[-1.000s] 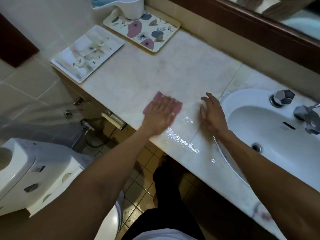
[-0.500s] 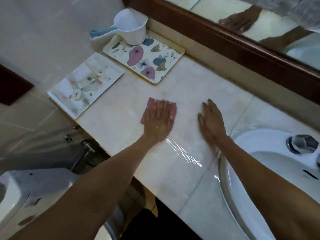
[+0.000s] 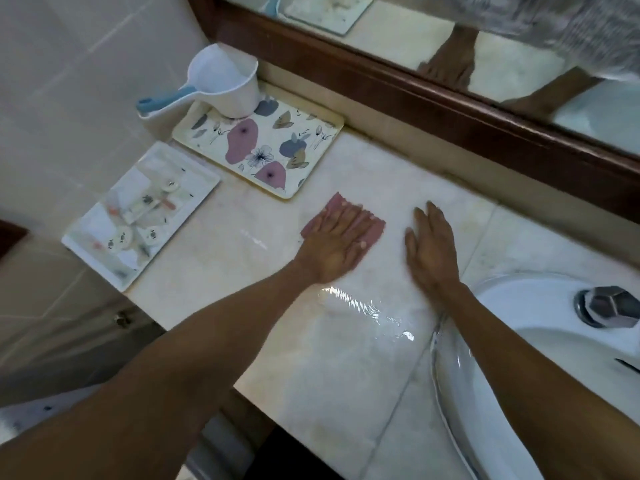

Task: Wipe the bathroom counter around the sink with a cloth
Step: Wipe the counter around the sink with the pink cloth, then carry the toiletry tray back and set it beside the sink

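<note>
Overhead, wet marble counter (image 3: 311, 368) beneath mirror (image 3: 502, 57).

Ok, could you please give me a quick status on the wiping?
Left hand flat on pink cloth. Right hand flat on counter. Floral tray ahead.

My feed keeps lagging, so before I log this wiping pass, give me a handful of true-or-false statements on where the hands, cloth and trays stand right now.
1. The left hand presses flat on the pink cloth. True.
2. The right hand also holds a cloth. False: it lies bare and flat on the counter, beside the sink.
3. The white scoop stands on the floral tray. True.
4. The cloth lies inside the sink. False: it is on the counter, left of the sink.
5. The cloth touches the floral tray. False: bare counter shows between them.
6. A wet sheen shows on the counter near the left wrist. True.
</note>
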The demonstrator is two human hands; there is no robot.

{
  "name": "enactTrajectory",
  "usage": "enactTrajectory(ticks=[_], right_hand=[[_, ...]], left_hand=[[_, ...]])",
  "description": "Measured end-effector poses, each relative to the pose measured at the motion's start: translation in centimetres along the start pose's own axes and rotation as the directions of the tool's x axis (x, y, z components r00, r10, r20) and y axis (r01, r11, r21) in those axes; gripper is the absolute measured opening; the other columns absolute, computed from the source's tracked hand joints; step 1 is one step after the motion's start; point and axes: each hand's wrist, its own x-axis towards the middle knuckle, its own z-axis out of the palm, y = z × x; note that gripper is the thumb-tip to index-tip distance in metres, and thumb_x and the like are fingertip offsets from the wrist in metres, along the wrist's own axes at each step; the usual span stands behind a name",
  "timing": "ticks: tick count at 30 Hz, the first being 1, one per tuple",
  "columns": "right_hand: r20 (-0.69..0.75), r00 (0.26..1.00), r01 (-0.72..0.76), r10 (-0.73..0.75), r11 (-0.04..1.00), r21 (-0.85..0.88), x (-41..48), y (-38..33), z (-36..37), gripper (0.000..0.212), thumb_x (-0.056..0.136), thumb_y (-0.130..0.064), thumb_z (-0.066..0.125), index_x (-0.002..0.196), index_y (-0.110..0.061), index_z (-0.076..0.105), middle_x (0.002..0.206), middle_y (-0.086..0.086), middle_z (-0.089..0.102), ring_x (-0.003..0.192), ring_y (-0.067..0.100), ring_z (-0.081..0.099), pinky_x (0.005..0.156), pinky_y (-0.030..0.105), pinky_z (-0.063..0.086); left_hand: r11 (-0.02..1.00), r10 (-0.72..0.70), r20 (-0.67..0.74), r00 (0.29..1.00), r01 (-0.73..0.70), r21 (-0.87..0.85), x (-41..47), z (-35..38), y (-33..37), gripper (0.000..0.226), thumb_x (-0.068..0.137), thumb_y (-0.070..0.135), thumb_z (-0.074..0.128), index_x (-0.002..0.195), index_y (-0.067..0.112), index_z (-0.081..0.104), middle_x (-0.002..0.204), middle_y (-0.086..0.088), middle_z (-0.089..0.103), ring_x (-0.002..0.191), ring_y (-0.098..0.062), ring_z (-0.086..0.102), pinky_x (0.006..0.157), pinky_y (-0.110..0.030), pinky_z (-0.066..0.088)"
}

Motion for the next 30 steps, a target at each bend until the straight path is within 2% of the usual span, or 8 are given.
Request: enactTrajectory(ticks=[5,8,14,18,20,22,26,30], right_hand=[[0.016,1.000,-0.025,0.026,0.997,-0.066,-0.4,-0.5,0.9,0.056,0.102,-0.036,0.032,0.149,-0.006,0.032,0.160,0.017,0.021,0.149,0.032,0.019,0.121,0.047,0.016],[0.006,0.999,-0.038,0.039,0.994,-0.099,-0.9,-0.8,1.2,0.057,0.102,-0.036,0.031,0.152,-0.007,0.028,0.162,0.015,0.018,0.150,0.030,0.015,0.122,0.046,0.013],[0.031,0.997,-0.062,0.066,0.992,-0.109,-0.9,-1.4,1.2,0.059,0.103,-0.040,0.025,0.153,-0.010,0.023,0.164,0.012,0.012,0.151,0.027,0.009,0.122,0.046,0.010],[-0.024,0.996,-0.087,0.088,0.996,0.030,-0.3,-3.4,0.2,0.048,0.102,-0.038,0.032,0.143,-0.013,0.038,0.155,0.011,0.032,0.144,0.030,0.027,0.119,0.047,0.020],[-0.093,0.994,-0.041,0.055,0.989,0.139,0.3,-5.9,-0.6,0.037,0.101,-0.032,0.038,0.134,-0.015,0.043,0.142,0.007,0.045,0.130,0.028,0.041,0.109,0.045,0.033],[-0.123,0.992,0.033,-0.011,0.983,0.179,1.4,-9.1,-1.0,0.030,0.099,-0.028,0.041,0.126,-0.015,0.046,0.133,0.007,0.050,0.119,0.030,0.046,0.100,0.045,0.038],[-0.060,0.987,0.159,-0.148,0.955,0.250,4.2,-16.7,-0.3,0.028,0.100,-0.027,0.041,0.124,-0.014,0.051,0.125,0.006,0.055,0.113,0.025,0.051,0.095,0.033,0.035],[0.056,0.965,0.223,-0.258,0.911,0.347,6.1,-23.5,1.8,0.032,0.100,-0.032,0.040,0.127,-0.018,0.051,0.127,0.005,0.054,0.109,0.025,0.055,0.092,0.039,0.045]], left_hand=[[0.981,-0.189,0.022,0.982,0.189,-0.051,6.6,0.0,0.2,0.062,0.102,0.048,0.025,0.159,0.027,0.022,0.167,-0.001,0.023,0.155,-0.027,0.013,0.124,-0.052,0.011],[0.982,-0.174,0.061,0.983,0.178,-0.064,7.4,0.2,0.1,0.062,0.104,0.047,0.026,0.161,0.027,0.012,0.169,-0.001,0.012,0.156,-0.027,0.002,0.125,-0.051,0.001],[0.981,-0.116,0.190,0.975,0.142,-0.132,7.4,-2.0,-0.4,0.062,0.105,0.050,0.026,0.161,0.029,0.010,0.170,-0.003,0.006,0.156,-0.029,-0.002,0.124,-0.055,0.001],[0.929,-0.165,0.057,0.985,0.175,-0.326,3.1,-6.0,-1.1,0.052,0.102,0.045,0.038,0.148,0.023,0.044,0.149,-0.003,0.053,0.143,-0.027,0.042,0.120,-0.049,0.023],[0.877,-0.279,-0.068,0.958,0.225,-0.425,-0.5,-7.7,-2.5,0.045,0.101,0.043,0.044,0.139,0.024,0.055,0.125,0.004,0.070,0.117,-0.021,0.063,0.099,-0.037,0.046],[0.837,-0.404,-0.117,0.907,0.315,-0.447,-3.9,-9.2,-4.7,0.039,0.101,0.043,0.048,0.135,0.028,0.058,0.115,0.010,0.072,0.105,-0.016,0.066,0.084,-0.032,0.050],[0.706,-0.641,-0.146,0.754,0.504,-0.497,-10.0,-11.8,-10.8,0.032,0.100,0.044,0.049,0.126,0.030,0.063,0.100,0.010,0.074,0.093,-0.014,0.069,0.082,-0.032,0.053],[0.460,-0.876,-0.156,0.456,0.693,-0.555,-16.0,-13.7,-17.0,0.029,0.100,0.038,0.051,0.123,0.024,0.064,0.108,0.001,0.075,0.102,-0.023,0.068,0.081,-0.030,0.045]])
